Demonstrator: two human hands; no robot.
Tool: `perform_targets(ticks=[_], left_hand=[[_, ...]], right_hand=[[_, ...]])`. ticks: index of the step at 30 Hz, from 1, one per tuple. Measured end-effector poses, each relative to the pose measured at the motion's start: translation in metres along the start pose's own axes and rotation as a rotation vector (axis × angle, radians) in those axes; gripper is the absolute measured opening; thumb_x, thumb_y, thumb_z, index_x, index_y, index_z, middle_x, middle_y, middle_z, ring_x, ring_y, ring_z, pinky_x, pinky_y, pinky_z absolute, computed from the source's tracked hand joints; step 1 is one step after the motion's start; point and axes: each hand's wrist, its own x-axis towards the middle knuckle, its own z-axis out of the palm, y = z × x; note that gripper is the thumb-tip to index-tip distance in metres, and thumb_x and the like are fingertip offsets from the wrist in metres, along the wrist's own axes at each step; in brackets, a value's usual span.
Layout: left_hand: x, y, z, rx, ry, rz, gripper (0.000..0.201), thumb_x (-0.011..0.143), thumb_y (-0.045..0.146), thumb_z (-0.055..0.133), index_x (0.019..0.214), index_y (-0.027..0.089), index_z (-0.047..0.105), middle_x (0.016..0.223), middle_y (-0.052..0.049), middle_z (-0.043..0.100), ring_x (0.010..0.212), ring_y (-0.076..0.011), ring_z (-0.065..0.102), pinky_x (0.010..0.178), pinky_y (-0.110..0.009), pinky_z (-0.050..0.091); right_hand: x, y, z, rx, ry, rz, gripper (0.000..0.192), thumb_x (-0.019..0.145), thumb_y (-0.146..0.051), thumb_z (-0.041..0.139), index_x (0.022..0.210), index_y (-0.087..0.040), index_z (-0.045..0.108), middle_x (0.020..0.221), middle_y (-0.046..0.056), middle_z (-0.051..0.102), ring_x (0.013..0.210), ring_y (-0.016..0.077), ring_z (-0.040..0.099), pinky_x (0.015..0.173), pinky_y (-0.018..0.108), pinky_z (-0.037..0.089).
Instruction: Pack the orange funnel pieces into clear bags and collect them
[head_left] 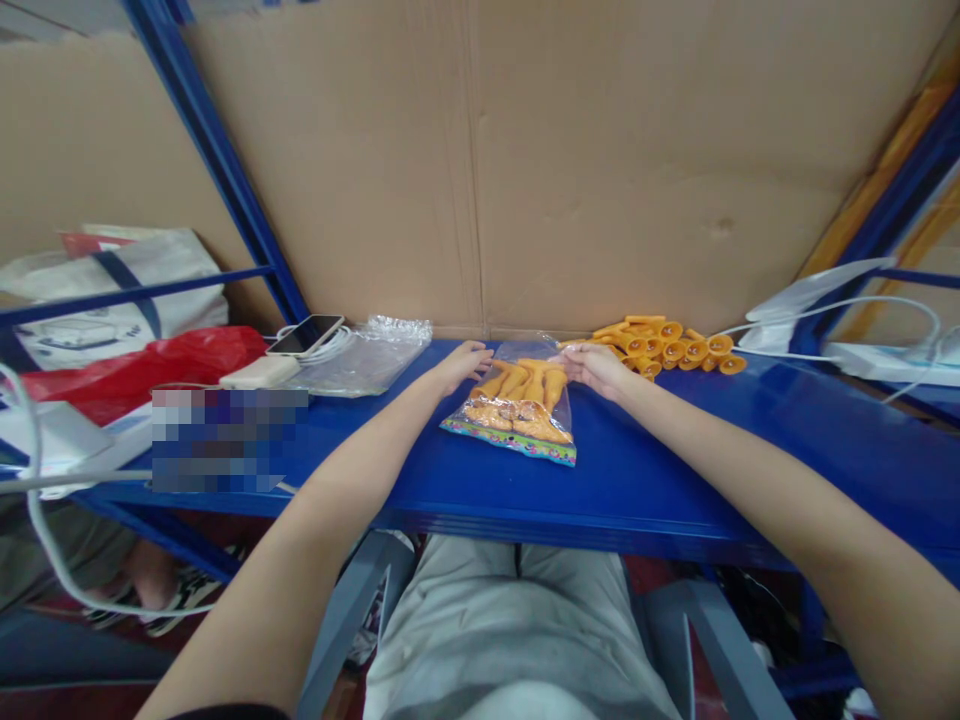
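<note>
A clear plastic bag with a colourful printed bottom strip lies on the blue shelf, filled with several orange toy pieces. My left hand pinches the bag's top left corner. My right hand pinches its top right corner. Behind my right hand, a loose pile of orange toy pieces sits against the cardboard wall.
A stack of empty clear bags, a phone on a white power bank with cable lie left. A red bag and tote bag sit far left. White sheets and cables lie at the right. Cardboard backs the shelf.
</note>
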Motion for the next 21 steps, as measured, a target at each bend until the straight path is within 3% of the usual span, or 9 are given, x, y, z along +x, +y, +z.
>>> perform_targets(ticks=[4,9,15,21], left_hand=[[0.002,-0.001,-0.003,-0.068,-0.017,-0.022,0.006,0.090,0.021,0.064,0.090,0.017,0.059,0.070,-0.001,0.067,0.067,-0.0120,0.064,0.061,-0.022,0.045],[0.005,-0.001,-0.008,-0.074,-0.016,-0.032,0.020,0.083,0.009,0.067,0.067,0.016,0.057,0.055,0.002,0.059,0.052,-0.0090,0.059,0.057,-0.021,0.046],[0.001,0.001,-0.008,-0.156,0.011,-0.042,0.025,0.085,0.004,0.064,0.068,0.017,0.051,0.066,-0.001,0.069,0.059,-0.0103,0.067,0.068,-0.023,0.053],[-0.005,0.002,-0.014,-0.156,-0.089,-0.024,0.018,0.081,-0.001,0.062,0.075,0.016,0.061,0.068,-0.003,0.072,0.066,-0.0128,0.071,0.078,-0.028,0.057]], right_hand=[[-0.004,0.004,0.004,0.067,-0.055,0.023,0.030,0.096,-0.003,0.044,0.072,-0.018,0.054,0.069,0.004,0.072,0.059,0.0096,0.065,0.064,0.020,0.053],[-0.006,0.006,0.010,0.073,-0.035,0.059,0.030,0.096,-0.003,0.042,0.071,-0.018,0.052,0.068,0.004,0.072,0.054,0.0094,0.063,0.061,0.020,0.052],[-0.003,0.008,0.013,0.064,0.045,0.039,0.032,0.097,-0.004,0.041,0.070,-0.019,0.047,0.070,0.005,0.073,0.056,0.0096,0.065,0.061,0.020,0.053],[0.000,0.010,0.005,0.064,-0.108,0.019,0.024,0.092,-0.001,0.053,0.076,-0.017,0.058,0.074,0.003,0.073,0.061,0.0089,0.067,0.061,0.017,0.055]])
